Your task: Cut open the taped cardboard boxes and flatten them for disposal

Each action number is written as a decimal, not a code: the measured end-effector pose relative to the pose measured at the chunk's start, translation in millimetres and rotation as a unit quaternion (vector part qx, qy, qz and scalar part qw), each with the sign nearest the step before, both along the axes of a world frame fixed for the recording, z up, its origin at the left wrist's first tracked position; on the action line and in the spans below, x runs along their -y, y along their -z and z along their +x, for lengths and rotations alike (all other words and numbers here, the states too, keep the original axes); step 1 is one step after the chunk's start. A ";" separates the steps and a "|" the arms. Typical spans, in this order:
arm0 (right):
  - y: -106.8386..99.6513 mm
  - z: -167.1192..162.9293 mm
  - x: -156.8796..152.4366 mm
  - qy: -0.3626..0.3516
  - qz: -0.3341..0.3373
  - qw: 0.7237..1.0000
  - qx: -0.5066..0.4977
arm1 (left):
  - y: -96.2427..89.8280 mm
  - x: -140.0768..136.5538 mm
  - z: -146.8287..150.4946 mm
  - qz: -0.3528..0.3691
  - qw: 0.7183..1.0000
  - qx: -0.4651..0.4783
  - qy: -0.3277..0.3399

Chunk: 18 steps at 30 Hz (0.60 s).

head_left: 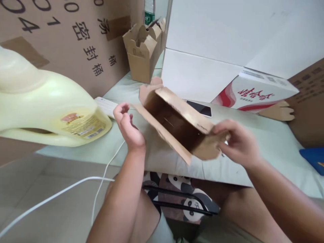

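Observation:
In front of me a brown cardboard box (174,116) is tilted, its flapped opening facing me and its dark inside showing no contents. My right hand (238,143) pinches the end flap on the box's right side between thumb and fingers. Just left of the box, my left hand (130,130) is raised with its fingers loosely bent and apart, holding nothing. A small gap seems to lie between it and the box's left edge.
At left looms a large yellow jug (55,104), before a big printed carton (76,40). Folded boxes (140,60) stand at the back. A phone (199,108), a white-and-red box (255,89) and a blue packet (314,158) lie rightward. White cables (63,195) hang at lower left.

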State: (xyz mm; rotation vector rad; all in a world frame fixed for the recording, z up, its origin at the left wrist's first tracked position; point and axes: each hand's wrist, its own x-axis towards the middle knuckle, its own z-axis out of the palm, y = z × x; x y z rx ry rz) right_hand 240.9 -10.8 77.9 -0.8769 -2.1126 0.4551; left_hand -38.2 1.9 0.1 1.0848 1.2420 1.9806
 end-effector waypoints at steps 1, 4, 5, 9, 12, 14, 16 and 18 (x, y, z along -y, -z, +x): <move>-0.3 14.5 12.8 -0.014 0.024 0.999 0.038 | 0.4 0.2 4.8 0.000 1.000 0.000 0.009; 3.6 47.9 39.3 -0.036 0.070 0.993 0.088 | 1.9 0.1 23.1 -0.009 0.999 -0.001 0.044; 5.8 55.5 44.2 -0.036 0.080 0.992 0.088 | 2.4 -1.0 29.7 -0.011 0.998 0.000 0.061; 12.4 72.1 50.5 -0.001 0.100 0.990 0.096 | 4.1 -9.8 52.8 0.027 0.988 0.040 0.145; 19.0 78.3 48.1 0.038 0.075 0.992 0.095 | 3.0 -16.4 65.4 0.061 0.989 0.047 0.123; 29.6 82.4 45.7 0.054 0.046 0.996 0.053 | 0.8 -18.9 72.6 0.069 0.992 0.027 0.102; 45.6 86.7 43.6 0.075 0.013 0.997 -0.028 | -2.0 -20.4 79.5 0.072 0.992 0.013 0.106; 63.0 90.6 42.0 0.093 -0.016 0.990 -0.101 | -3.9 -21.3 85.6 0.059 0.991 0.003 0.123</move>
